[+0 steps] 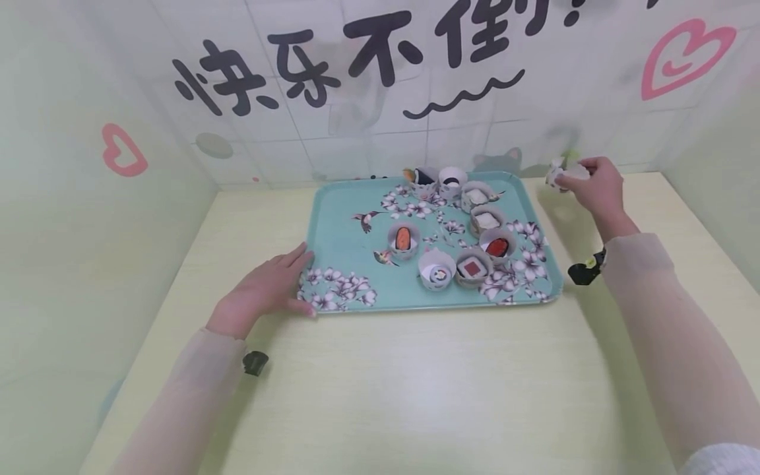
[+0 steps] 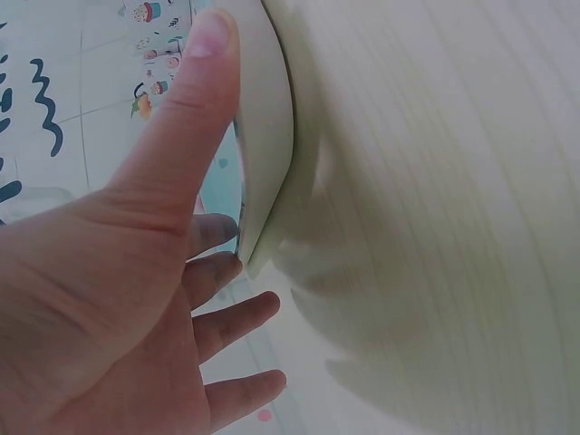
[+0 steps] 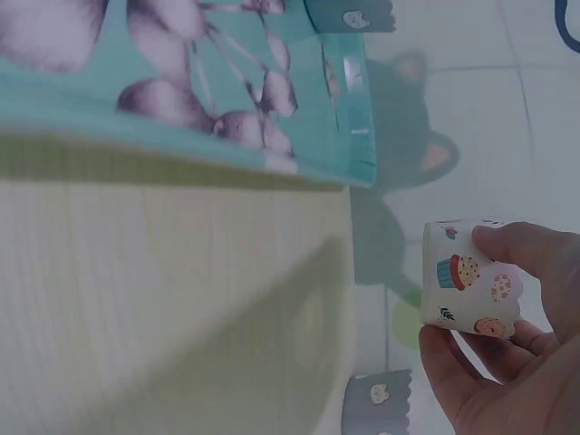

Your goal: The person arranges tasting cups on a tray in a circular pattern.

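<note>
My right hand (image 1: 600,188) pinches a white paper baking cup (image 3: 462,272) printed with cupcakes, past the tray's right back corner. Its thumb and fingers grip the cup's sides; the inside is turned away in the right wrist view. At the tray's left edge rests my left hand (image 1: 267,284), its fingers extended along the rim and its thumb by the near left corner. The turquoise tray (image 1: 338,224) has flower and hummingbird prints. On it stand several paper cups with sushi-like pieces, among them an orange-topped piece (image 1: 404,238) and a red-topped piece (image 1: 497,247).
Beyond the pale wooden table (image 1: 415,382) rises a wall (image 1: 368,155) with large black characters. Grey paper with a cat print (image 3: 376,399) shows below the held cup in the right wrist view. Dark devices (image 1: 255,363) sit at both wrists.
</note>
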The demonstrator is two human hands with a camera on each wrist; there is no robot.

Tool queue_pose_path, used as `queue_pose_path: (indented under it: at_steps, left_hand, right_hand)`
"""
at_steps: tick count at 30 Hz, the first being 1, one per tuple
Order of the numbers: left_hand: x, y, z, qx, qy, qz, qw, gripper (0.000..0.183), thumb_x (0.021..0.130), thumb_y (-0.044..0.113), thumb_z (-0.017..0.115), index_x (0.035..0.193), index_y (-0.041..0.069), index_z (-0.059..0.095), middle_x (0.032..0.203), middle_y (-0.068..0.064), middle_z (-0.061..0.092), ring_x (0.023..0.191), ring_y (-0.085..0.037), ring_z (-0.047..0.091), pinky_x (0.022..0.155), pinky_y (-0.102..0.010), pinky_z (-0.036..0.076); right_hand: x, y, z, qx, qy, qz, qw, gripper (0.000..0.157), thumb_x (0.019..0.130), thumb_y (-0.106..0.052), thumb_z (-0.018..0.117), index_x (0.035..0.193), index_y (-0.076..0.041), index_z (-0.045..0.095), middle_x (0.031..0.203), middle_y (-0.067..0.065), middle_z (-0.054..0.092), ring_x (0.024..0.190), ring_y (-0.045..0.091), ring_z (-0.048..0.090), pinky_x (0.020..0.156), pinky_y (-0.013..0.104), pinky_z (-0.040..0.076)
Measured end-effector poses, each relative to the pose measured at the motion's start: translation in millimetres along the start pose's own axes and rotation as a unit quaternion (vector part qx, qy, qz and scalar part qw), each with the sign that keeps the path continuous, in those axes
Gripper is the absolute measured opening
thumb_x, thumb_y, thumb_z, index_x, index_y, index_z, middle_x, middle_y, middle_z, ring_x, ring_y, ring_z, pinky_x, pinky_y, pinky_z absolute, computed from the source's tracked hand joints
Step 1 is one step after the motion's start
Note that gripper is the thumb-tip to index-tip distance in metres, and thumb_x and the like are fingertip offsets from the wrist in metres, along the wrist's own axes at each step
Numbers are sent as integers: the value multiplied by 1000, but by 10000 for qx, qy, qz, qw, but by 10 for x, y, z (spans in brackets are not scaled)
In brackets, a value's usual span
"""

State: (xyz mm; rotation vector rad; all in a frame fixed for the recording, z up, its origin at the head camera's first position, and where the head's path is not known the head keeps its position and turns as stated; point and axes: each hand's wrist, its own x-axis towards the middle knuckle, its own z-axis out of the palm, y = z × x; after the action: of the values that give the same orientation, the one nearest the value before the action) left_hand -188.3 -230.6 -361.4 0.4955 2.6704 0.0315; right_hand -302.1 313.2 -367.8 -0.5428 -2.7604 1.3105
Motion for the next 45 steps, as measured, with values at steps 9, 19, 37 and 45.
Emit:
queue_pose_path:
  at_steps: [9,19,37,45]
  left_hand:
    - [-5,5,-1,-53,15,2,10000,115,78,52,79,158,-1,17,167,-23,9,149,-49,22,121,-60,27]
    - [-6,8,-11,-53,6,-22,10000,116,77,54,79,158,-1,17,167,-22,8,148,-50,23,121,-60,28]
    - [11,-14,0,-42,6,-32,10000,116,76,54,79,158,0,17,167,-22,9,146,-52,25,119,-61,30]
    - [39,-40,42,-54,14,-36,10000,118,75,57,79,158,0,17,167,-22,9,148,-50,23,120,-61,28]
  right_hand:
    - [-139,-371,132,60,-472,-638,9968,76,94,-43,62,150,0,34,154,24,36,138,39,37,112,53,38]
    - [-397,-882,440,-296,-1357,-1621,9769,66,93,-31,67,145,2,42,149,25,45,135,42,43,109,57,42]
    - [-603,-1573,1400,-1267,-2908,-1730,9324,52,91,-24,72,135,-6,49,142,13,52,123,29,49,108,46,46]
    - [-605,-1638,1666,-1540,-3086,-1461,9272,56,90,-24,75,137,-8,49,143,11,52,123,26,51,109,43,47]
